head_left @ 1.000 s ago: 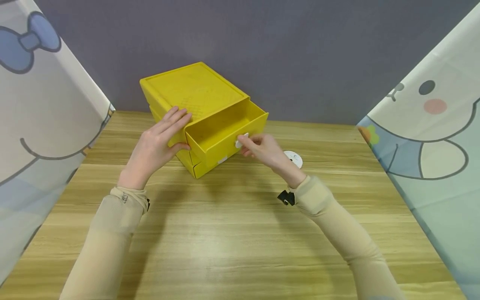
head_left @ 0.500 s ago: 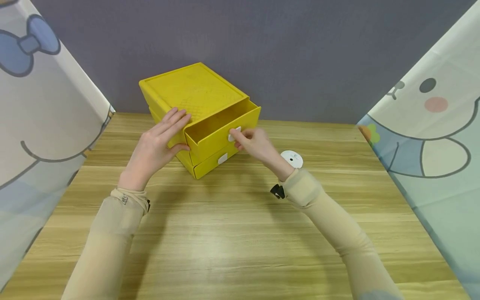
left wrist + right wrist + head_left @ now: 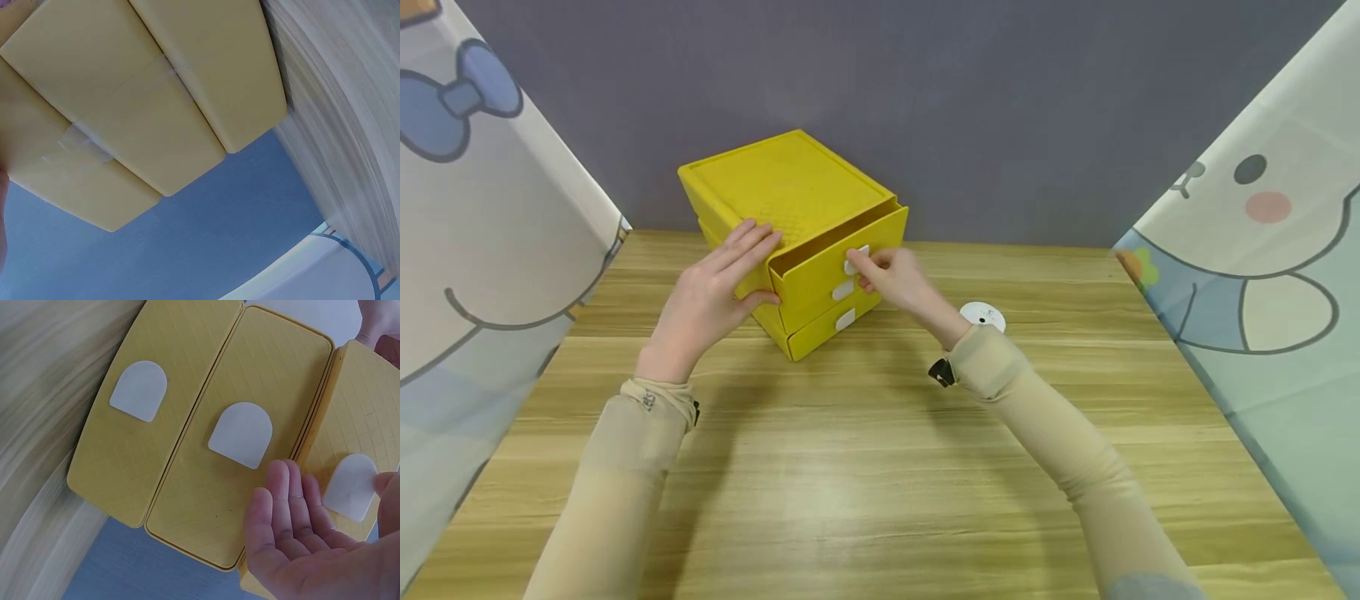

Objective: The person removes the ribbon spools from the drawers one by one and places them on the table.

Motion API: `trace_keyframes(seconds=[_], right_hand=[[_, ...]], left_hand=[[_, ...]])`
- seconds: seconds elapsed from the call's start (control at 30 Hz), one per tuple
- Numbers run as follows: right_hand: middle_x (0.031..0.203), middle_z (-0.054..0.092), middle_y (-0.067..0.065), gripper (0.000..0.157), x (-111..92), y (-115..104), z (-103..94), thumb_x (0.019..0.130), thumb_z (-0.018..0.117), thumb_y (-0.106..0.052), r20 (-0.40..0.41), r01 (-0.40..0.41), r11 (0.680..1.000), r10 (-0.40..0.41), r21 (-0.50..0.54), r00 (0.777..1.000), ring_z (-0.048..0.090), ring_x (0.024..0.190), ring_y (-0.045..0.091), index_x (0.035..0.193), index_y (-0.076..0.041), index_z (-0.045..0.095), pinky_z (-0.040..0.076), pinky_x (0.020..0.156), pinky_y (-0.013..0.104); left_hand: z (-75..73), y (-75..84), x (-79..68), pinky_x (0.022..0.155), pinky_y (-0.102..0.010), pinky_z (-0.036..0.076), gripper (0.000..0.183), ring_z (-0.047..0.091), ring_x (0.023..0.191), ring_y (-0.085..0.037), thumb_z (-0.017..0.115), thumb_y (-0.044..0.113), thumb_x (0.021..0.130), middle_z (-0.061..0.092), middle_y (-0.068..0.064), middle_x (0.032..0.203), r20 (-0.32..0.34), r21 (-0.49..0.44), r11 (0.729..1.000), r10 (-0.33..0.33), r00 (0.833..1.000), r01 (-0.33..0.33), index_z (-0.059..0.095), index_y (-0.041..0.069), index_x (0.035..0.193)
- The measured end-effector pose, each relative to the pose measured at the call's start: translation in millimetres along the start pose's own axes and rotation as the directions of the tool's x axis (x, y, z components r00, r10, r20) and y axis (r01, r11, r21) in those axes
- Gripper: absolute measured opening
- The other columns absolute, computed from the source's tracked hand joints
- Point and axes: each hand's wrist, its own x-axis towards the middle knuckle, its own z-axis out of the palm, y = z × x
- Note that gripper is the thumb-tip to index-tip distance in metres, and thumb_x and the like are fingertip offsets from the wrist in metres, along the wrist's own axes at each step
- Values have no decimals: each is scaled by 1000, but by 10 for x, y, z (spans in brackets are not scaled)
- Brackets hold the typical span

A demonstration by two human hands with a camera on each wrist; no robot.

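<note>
A yellow desktop drawer cabinet (image 3: 790, 187) stands at an angle, its three drawers stacked and each bearing a white handle. The top drawer (image 3: 820, 271) sticks out slightly, leaving a narrow dark gap under the cabinet's top. With thumb and fingers on either side, my right hand (image 3: 898, 279) pinches the top drawer's handle (image 3: 351, 487). My left hand (image 3: 707, 292) rests on the cabinet's left front corner, fingers straight over the top edge and thumb on the side. The middle handle (image 3: 242, 434) and bottom handle (image 3: 140, 390) show on flush drawer fronts.
A white disc (image 3: 982, 316) with a small centre hole lies on the wooden table (image 3: 850, 467), right of the cabinet beyond my right wrist. A grey wall (image 3: 1000, 125) stands close behind, with cartoon-printed cloth (image 3: 1262, 250) on both sides.
The top drawer has slid inward from well out to nearly in, my right hand moving left and back with its handle. The lower handles have come into view. My left hand stays put.
</note>
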Motion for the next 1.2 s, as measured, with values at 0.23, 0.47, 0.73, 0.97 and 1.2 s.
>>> trace_keyframes(seconds=[0.23,0.47,0.73,0.97,1.2], right_hand=[[104,69,25,56,30,-39,16,97,52,-45,1,-1,999,1,44,1000,64,101,38,98,8,68,38,54,20],[104,70,22,56,61,-77,36,96,51,-47,-1,-8,999,8,33,1000,63,95,33,96,6,69,37,54,21],[104,70,18,56,129,-99,78,96,51,-49,8,-25,999,25,40,1000,64,98,32,97,4,69,41,57,21],[99,70,16,55,175,-102,115,95,50,-51,-7,-11,1000,12,21,1000,49,66,13,92,0,69,33,50,20],[99,70,15,53,200,-102,136,96,49,-50,-10,-3,999,3,39,1000,53,73,19,91,-1,69,37,53,20]], left_hand=[[-39,-23,17,103,-48,49,80,50,131,-31,85,14,67,56,-13,138,6,66,996,58,998,-58,50,9,140],[-75,-33,39,114,-44,40,78,52,129,-32,86,14,67,59,-14,135,-1,80,993,85,996,-84,53,8,138],[-94,-40,48,116,-46,38,78,52,129,-33,86,14,66,59,-14,134,14,82,994,66,998,-66,53,9,137],[-92,-37,40,116,-45,37,79,51,130,-32,87,14,66,59,-14,135,12,81,995,54,998,-54,53,9,137],[-71,-27,29,116,-43,37,81,50,131,-32,87,14,65,57,-14,137,7,85,995,52,999,-53,52,9,138]])
